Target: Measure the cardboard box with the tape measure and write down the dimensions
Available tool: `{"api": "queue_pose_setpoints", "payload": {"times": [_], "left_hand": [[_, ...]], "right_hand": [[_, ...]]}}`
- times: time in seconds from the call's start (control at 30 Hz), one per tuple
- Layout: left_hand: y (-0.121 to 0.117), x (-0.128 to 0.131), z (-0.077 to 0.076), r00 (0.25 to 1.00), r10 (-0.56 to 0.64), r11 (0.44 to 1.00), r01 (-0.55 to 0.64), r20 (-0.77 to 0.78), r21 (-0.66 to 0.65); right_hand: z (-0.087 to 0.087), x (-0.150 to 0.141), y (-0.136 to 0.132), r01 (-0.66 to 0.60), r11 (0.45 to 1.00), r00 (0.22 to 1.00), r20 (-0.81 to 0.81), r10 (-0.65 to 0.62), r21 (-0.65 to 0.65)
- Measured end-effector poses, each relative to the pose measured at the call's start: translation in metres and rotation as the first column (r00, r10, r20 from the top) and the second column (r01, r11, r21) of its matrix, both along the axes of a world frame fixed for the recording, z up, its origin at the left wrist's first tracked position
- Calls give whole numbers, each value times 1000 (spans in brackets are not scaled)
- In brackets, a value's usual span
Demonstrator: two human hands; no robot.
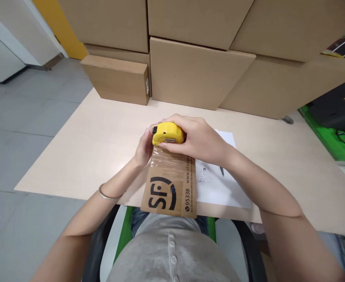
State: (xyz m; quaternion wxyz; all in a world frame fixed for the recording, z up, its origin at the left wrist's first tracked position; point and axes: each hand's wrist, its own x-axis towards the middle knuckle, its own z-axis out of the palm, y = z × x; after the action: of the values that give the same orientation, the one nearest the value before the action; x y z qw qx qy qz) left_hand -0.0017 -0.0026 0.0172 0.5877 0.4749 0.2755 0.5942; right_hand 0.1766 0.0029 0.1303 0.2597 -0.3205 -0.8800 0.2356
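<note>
A yellow tape measure [170,133] with a black part at its left end is gripped by my right hand [200,139], thumb on the near side and fingers over the back. It is held at the far end of a brown cardboard box [163,184] with a large black SF logo and clear tape. My left hand [144,149] is closed around the box's far left side, beside the tape measure; some of its fingertips are hidden. The box's near end reaches over the table edge, close to my body. Whether any blade is pulled out does not show.
Right of the box, a white printed sheet [225,192] lies on the light wooden table [72,156], with a dark pen [221,171] on it. Large cardboard boxes [196,74] are stacked along the back, with a smaller flat box [122,82] at back left.
</note>
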Motion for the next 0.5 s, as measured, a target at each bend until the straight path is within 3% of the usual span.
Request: {"api": "queue_pose_setpoints", "payload": {"times": [0.13,0.23,0.37,0.5], "left_hand": [[8,-11,-16,996,8,991,4,-90,133],[13,-19,-23,987,-30,986,56,-161,159],[15,-25,-22,968,-68,978,112,-240,176],[15,-25,-15,964,-90,976,135,-250,168]], "right_hand": [[4,23,-2,58,998,996,62,-57,-12],[6,54,-11,123,991,991,56,-120,-50],[3,91,-26,236,968,971,67,-231,-88],[-2,107,-31,282,953,958,74,-275,-112]]}}
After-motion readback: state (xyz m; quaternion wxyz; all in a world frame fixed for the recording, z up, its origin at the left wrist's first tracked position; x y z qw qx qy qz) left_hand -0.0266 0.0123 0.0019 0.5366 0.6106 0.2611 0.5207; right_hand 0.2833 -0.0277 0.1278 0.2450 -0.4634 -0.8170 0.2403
